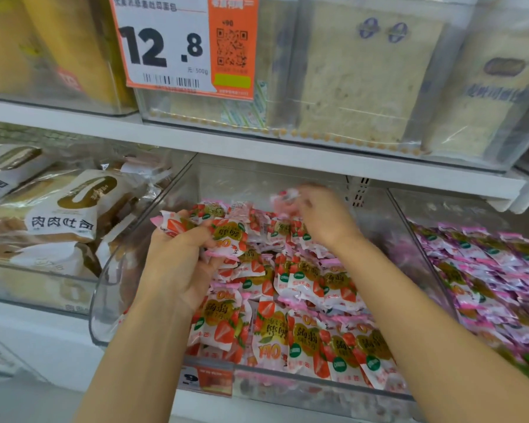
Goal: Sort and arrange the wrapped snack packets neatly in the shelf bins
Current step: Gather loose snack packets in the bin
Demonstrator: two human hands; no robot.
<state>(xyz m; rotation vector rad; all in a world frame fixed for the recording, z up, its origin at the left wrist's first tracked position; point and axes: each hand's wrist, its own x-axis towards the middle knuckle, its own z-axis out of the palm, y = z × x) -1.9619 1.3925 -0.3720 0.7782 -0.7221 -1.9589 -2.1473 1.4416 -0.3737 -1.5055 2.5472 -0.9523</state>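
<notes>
Fingers of the left hand are clenched round several packets, a single packet pinched by the right hand just beyond them, mid-sort; tidy laying-down in the bin is probably called for next.

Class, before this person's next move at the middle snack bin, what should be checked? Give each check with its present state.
1. Left hand grips a bunch of red-and-white strawberry-print plastic packets: ok.
2. Right hand grip on a packet: cannot tell, blurred.
3. Packets lie tidy in the clear plastic middle bin: not ok, jumbled toward the back.
4. Purple-and-pink wrapped packets kept to the right bin: ok, as far as visible.
5. Free room at the middle bin's back: ok.
</notes>
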